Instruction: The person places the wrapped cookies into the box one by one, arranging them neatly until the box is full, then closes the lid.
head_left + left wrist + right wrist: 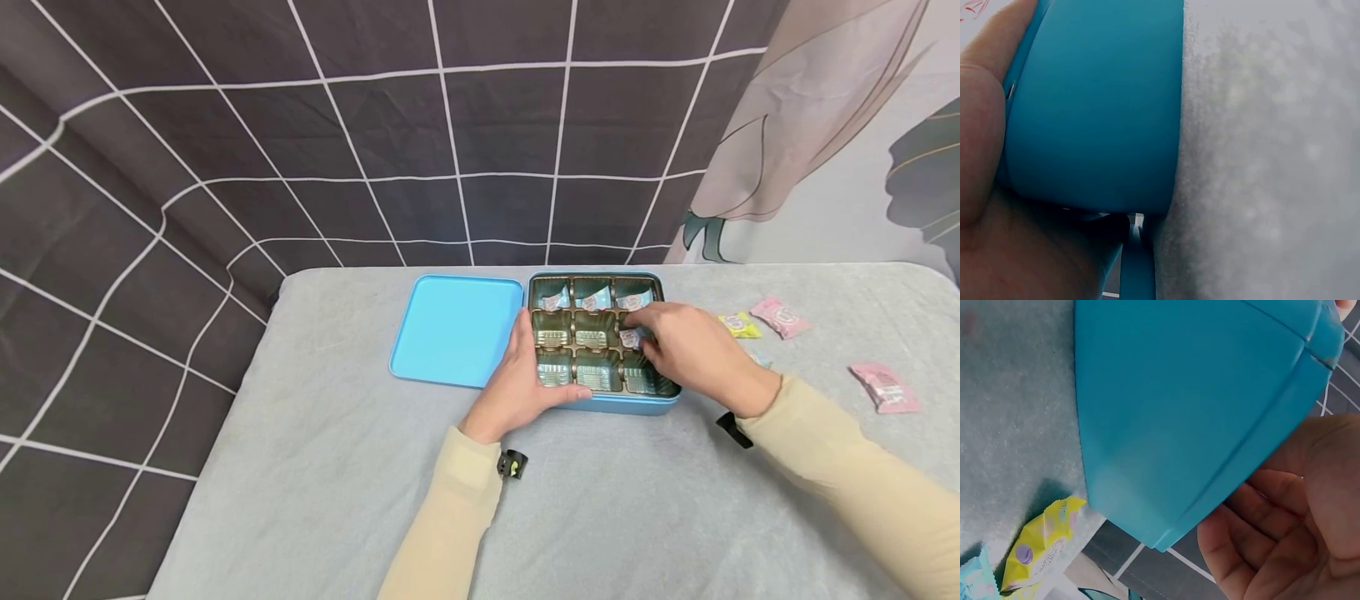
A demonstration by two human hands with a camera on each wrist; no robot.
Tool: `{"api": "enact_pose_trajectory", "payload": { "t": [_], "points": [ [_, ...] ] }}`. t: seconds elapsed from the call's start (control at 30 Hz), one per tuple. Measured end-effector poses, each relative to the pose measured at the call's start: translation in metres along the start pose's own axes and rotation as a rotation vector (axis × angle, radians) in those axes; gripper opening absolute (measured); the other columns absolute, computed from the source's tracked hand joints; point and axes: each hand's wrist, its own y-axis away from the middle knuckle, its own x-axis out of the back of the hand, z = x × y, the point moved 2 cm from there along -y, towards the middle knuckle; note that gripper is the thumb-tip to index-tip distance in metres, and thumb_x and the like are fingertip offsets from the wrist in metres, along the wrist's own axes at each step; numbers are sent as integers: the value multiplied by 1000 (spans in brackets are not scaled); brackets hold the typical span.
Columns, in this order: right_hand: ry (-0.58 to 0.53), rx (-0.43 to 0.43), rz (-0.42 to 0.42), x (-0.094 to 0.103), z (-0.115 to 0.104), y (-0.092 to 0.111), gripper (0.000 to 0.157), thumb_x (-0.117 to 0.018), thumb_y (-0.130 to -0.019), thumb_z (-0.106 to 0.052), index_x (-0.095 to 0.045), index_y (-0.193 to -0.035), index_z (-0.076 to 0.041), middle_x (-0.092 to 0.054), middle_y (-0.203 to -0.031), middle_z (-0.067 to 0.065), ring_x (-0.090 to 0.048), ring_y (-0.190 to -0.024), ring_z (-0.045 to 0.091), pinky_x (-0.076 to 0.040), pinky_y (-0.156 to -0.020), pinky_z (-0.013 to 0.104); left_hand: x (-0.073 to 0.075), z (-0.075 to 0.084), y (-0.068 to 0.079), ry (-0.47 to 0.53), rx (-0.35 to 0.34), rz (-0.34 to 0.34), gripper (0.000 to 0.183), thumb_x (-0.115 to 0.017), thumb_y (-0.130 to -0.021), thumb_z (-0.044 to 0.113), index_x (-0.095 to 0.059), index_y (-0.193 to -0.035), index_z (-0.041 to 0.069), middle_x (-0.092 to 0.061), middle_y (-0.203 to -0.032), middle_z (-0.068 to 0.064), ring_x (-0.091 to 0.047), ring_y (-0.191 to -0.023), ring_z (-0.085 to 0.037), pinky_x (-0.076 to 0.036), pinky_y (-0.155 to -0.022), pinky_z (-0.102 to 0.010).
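A blue tin (626,405) with a gold tray of nine compartments stands near the table's back. Three blue-and-white wrapped candies lie in the far row, one (596,298) in its middle. My right hand (693,346) reaches over the tin's right side, its thumb and index finger pinching a wrapped candy (630,338) in the right compartment of the middle row. In the right wrist view the tin hides that candy. My left hand (517,379) rests on the tin's near left corner, fingers straight along the left side, thumb stretched along the front edge.
The blue lid (457,329) lies left of the tin, next to my left hand. To the right are a yellow candy (740,326), pink candies (781,317) and a partly hidden blue one (979,578). A dark checked cloth (495,125) hangs behind the table.
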Motion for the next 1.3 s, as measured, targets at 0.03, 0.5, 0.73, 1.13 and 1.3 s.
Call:
{"api": "enact_pose_trajectory", "payload": {
  "t": [0.03, 0.5, 0.73, 1.13, 1.3],
  "points": [
    [0, -8, 6, 0, 0, 1, 26, -71, -81, 7, -73, -106, 1, -73, -100, 16, -68, -88, 33, -55, -70, 52, 0, 0, 0, 1, 0, 0, 135, -84, -76, 56, 13, -161, 13, 12, -169, -7, -7, -153, -21, -24, -119, -41],
    [13, -9, 62, -3, 2, 2, 23, -73, -78, 7, -74, -101, 3, -73, -91, 16, -65, -92, 37, -53, -77, 53, 0, 0, 0, 1, 1, 0, 136, -84, -76, 56, 13, -161, 13, 12, -168, -6, -8, -152, -23, -24, -119, -42],
    [-29, -12, 36, -2, 1, 3, 23, -70, -82, 7, -73, -105, 5, -73, -98, 19, -66, -97, 39, -51, -85, 55, 0, -1, -1, -3, 8, -6, 136, -83, -76, 58, 15, -160, 15, 13, -168, -4, -8, -152, -22, -25, -119, -41],
    [-147, -100, 174, 9, 2, 17, 28, -64, -85, 11, -73, -110, 1, -71, -107, 18, -64, -95, 34, -50, -77, 50, -1, -2, -2, 0, 1, -6, 136, -83, -76, 58, 15, -160, 17, 13, -168, -4, -4, -153, -18, -24, -119, -40],
    [-128, -159, 223, 17, 4, 28, 33, -63, -86, 10, -73, -114, -3, -70, -111, 17, -60, -79, 27, -46, -68, 43, -1, -2, -2, 3, 8, -9, 136, -83, -75, 57, 15, -160, 18, 14, -168, -3, -5, -153, -19, -25, -119, -42]
  ]
}}
